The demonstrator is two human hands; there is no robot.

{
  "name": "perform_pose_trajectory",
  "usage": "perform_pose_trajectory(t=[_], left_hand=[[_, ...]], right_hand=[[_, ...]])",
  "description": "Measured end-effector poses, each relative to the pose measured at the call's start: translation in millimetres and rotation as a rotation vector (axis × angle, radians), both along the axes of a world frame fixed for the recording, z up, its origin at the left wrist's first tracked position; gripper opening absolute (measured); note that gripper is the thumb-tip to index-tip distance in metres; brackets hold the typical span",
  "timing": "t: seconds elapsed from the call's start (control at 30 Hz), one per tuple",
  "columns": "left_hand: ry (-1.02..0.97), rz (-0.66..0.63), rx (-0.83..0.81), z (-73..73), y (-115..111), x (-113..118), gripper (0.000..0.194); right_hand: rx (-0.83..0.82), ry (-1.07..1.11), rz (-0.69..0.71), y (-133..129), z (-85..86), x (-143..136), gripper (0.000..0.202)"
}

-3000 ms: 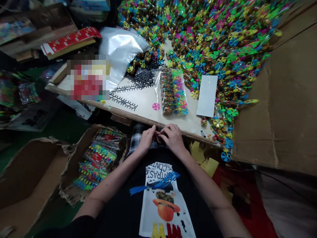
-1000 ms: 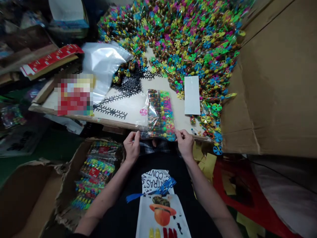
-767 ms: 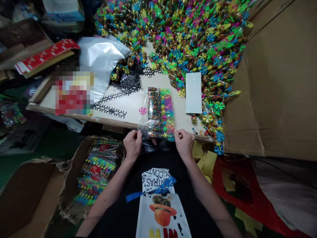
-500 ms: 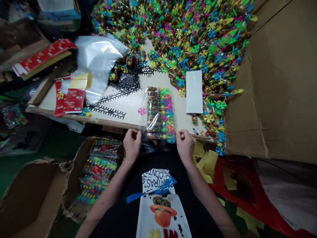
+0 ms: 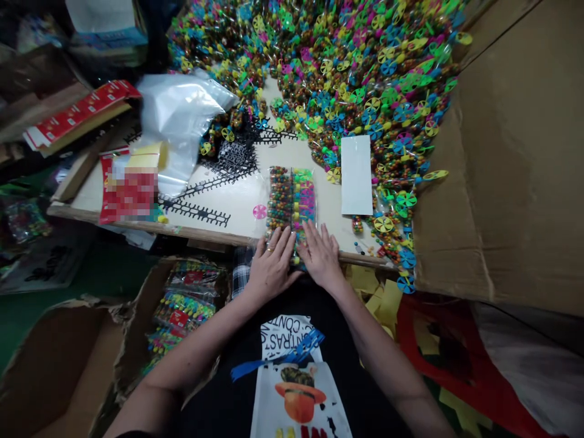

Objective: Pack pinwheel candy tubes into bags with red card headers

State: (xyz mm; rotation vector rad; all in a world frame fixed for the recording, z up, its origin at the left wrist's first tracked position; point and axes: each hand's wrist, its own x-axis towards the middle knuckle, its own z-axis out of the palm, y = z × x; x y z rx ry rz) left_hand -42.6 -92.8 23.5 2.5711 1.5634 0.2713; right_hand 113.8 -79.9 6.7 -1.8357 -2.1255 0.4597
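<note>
In front of me a clear plastic bag (image 5: pixel 292 194) lies at the table's near edge, filled with a row of small candy tubes topped with colourful fan pieces. My left hand (image 5: pixel 274 258) rests flat on the bag's near left part, fingers stretched out. Flat on its near right part is my right hand (image 5: pixel 319 252), its fingers also extended. Both palms hide the near end of the bag. A loose pink fan wheel (image 5: pixel 260 212) sits just left of the bag. To the right is a white card (image 5: pixel 356 175).
A large heap of fan-topped candy tubes (image 5: pixel 347 79) covers the table's back and right. Black plastic strips (image 5: pixel 201 213), clear bags (image 5: pixel 173 121) and red cards (image 5: pixel 132 191) are on the left. Below stands a carton (image 5: pixel 146 286) holding filled bags; a cardboard wall (image 5: pixel 497 152) borders the right.
Both hands have left the bag's near corners and moved inward onto its top. Their fingers have gone from pinched to flat. The bag has shifted slightly left.
</note>
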Motion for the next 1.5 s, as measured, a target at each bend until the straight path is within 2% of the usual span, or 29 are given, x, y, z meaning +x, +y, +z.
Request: perform_pose_trajectory(t=[0.07, 0.13, 0.23, 0.3, 0.4, 0.5, 0.57, 0.67, 0.73, 0.8, 0.87, 0.9, 0.93, 1.03, 1.1, 1.2, 1.33, 1.4, 1.5], left_hand=[[0.041, 0.011, -0.021, -0.6, 0.5, -2.3, 0.076], [0.053, 0.017, -0.011, -1.4, -0.1, -3.7, 0.076], [0.043, 0.018, 0.030, -3.6, -0.6, -4.5, 0.075], [0.026, 0.017, 0.059, -4.7, -0.8, -4.5, 0.074], [-0.020, 0.035, 0.103, -5.0, -2.3, -2.6, 0.072], [-0.117, 0.091, 0.185, -5.1, -5.1, 2.2, 0.069], [-0.232, 0.135, 0.294, -5.3, -6.6, 4.2, 0.060], [-0.464, 0.181, 0.482, -2.9, -6.5, -0.6, 0.039], [-0.627, 0.187, 0.527, 1.4, -4.4, -9.6, 0.031], [-0.769, 0.196, 0.506, 7.0, -1.1, -20.6, 0.026], [-0.890, 0.234, 0.444, 12.1, 2.3, -31.0, 0.022], [-0.944, 0.259, 0.405, 14.0, 3.9, -35.4, 0.020], [-0.996, 0.285, 0.364, 15.4, 5.2, -39.1, 0.019], [-1.125, 0.336, 0.262, 17.3, 8.0, -46.2, 0.016], [-1.180, 0.333, 0.224, 18.2, 8.8, -48.7, 0.015], [-1.220, 0.327, 0.170, 21.5, 9.8, -51.8, 0.014], [-1.231, 0.389, 0.133, 32.7, 12.5, -61.6, 0.015], [-1.240, 0.440, 0.178, 42.2, 14.3, -70.5, 0.014], [-1.205, 0.523, 0.311, 60.6, 20.1, -86.0, 0.014]], right_hand=[[-0.075, -0.031, -0.032, 0.7, -5.1, 7.4, 0.053], [-0.066, 0.016, -0.138, 4.0, -7.4, 17.2, 0.050], [-0.069, 0.264, -0.317, 18.9, -7.0, 27.7, 0.049], [-0.164, 0.471, -0.360, 34.0, -5.9, 28.7, 0.049], [-0.286, 0.651, -0.357, 52.9, -1.0, 21.7, 0.045], [-0.251, 0.718, -0.358, 55.5, 12.2, 7.4, 0.045], [-0.201, 0.749, -0.330, 49.2, 24.5, -5.1, 0.046], [-0.217, 0.849, -0.209, 43.3, 41.3, -20.9, 0.046], [-0.258, 0.906, -0.118, 51.4, 47.5, -22.0, 0.045], [-0.144, 0.893, -0.152, 71.8, 48.6, -12.0, 0.043], [0.125, 0.832, -0.302, 100.9, 45.8, 6.0, 0.037], [0.193, 0.823, -0.323, 116.6, 43.7, 15.9, 0.040], [0.181, 0.841, -0.286, 131.8, 41.6, 25.2, 0.049], [-0.079, 0.968, -0.008, 169.2, 37.5, 43.8, 0.067], [-0.222, 1.005, 0.117, 186.1, 37.5, 46.6, 0.066], [-0.319, 1.004, 0.190, 202.6, 39.9, 40.3, 0.052], [-0.257, 1.061, 0.149, 204.3, 49.8, 28.0, 0.045], [-0.149, 1.086, 0.136, 191.3, 60.8, 24.5, 0.043], [0.067, 1.053, 0.104, 157.0, 83.6, 23.4, 0.039]])
